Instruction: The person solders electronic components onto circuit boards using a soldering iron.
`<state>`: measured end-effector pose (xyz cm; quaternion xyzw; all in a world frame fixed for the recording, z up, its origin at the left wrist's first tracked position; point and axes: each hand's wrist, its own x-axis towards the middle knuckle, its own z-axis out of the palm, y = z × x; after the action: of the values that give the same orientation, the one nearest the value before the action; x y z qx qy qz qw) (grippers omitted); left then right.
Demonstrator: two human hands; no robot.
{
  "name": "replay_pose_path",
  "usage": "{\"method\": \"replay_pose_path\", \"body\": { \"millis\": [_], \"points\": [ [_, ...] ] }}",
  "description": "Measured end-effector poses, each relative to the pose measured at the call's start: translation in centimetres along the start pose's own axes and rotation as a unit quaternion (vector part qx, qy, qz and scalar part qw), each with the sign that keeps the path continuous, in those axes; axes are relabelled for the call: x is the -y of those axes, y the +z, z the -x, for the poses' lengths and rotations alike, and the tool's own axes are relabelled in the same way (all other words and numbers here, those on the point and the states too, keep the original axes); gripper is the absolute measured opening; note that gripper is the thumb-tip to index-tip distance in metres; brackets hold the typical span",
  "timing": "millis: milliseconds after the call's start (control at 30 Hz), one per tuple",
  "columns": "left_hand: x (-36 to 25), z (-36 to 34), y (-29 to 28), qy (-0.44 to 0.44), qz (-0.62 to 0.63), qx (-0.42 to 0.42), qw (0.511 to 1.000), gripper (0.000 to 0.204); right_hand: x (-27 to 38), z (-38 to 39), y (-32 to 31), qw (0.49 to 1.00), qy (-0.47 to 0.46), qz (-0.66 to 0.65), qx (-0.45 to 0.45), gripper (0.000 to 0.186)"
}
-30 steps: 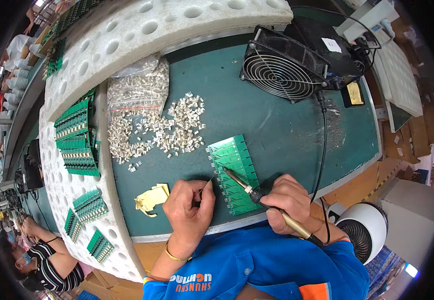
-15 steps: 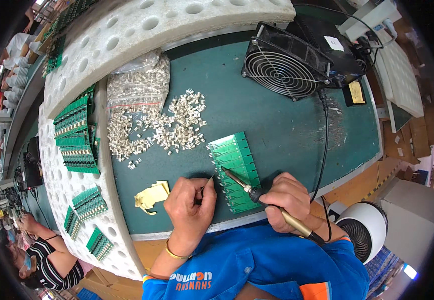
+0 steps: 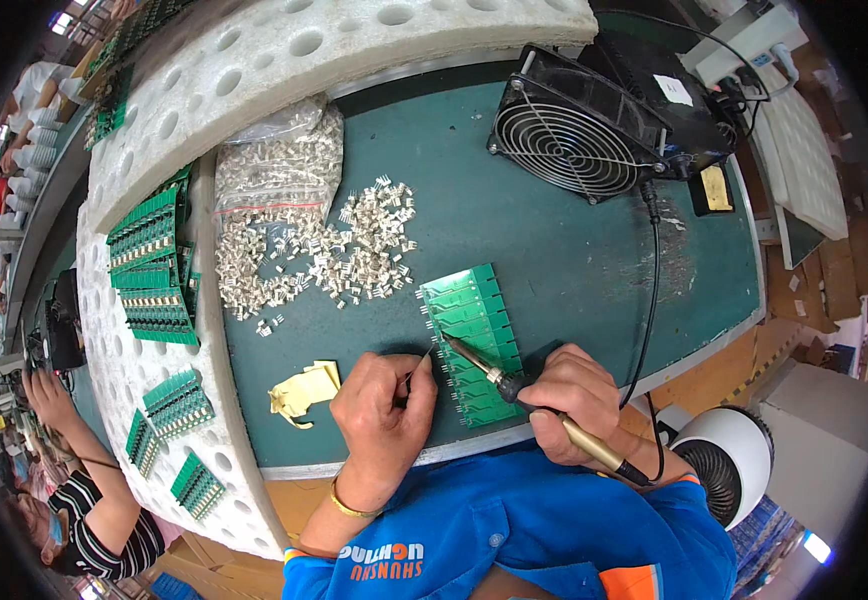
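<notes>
My right hand (image 3: 576, 402) is wrapped round a soldering iron (image 3: 482, 364), whose tip touches or nearly touches the left part of a green circuit board panel (image 3: 476, 325). The panel lies flat on the green mat, with small white connectors along its left edge. In a closed pinch, my left hand (image 3: 384, 405) holds a thin wire (image 3: 428, 354), probably solder, that points at the same spot as the iron's tip. A crumpled piece of yellow paper (image 3: 304, 391) lies just left of that hand.
Loose white connectors (image 3: 354, 250) are heaped beside a clear bag (image 3: 284, 160) of more. White foam boards (image 3: 244, 400) hold green circuit boards (image 3: 154, 270) at the left. A black fan (image 3: 574, 130) stands at the back right, and the iron's cord (image 3: 652, 300) crosses the mat. A co-worker (image 3: 104, 490) sits at far left.
My hands, the iron and the panel hold nearly the same places; the whole view shifts very slightly. At far left, the co-worker's arm has moved upward in the picture.
</notes>
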<state>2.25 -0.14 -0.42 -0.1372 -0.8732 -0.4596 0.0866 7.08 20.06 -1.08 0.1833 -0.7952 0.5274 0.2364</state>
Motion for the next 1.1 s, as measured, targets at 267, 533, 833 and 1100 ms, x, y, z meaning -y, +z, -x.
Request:
{"method": "replay_pose_path", "body": {
  "millis": [267,533,833,1100],
  "points": [
    [-0.06,0.09,0.01,0.001,-0.003,0.002,1.000,0.015,0.15,-0.02,-0.15,1.000,0.002,0.001,0.005,0.018],
    [-0.07,-0.06,0.24,-0.001,-0.006,-0.003,1.000,0.015,0.01,0.09,-0.06,1.000,-0.001,0.003,0.005,0.021],
    [-0.22,-0.13,0.04,-0.008,-0.005,0.016,1.000,0.013,0.01,0.07,-0.09,1.000,-0.002,0.008,0.005,0.022],
    [-0.06,0.17,-0.01,-0.016,-0.001,0.021,1.000,0.013,0.47,0.09,-0.67,0.999,-0.017,0.012,0.046,0.025]
  ]
}}
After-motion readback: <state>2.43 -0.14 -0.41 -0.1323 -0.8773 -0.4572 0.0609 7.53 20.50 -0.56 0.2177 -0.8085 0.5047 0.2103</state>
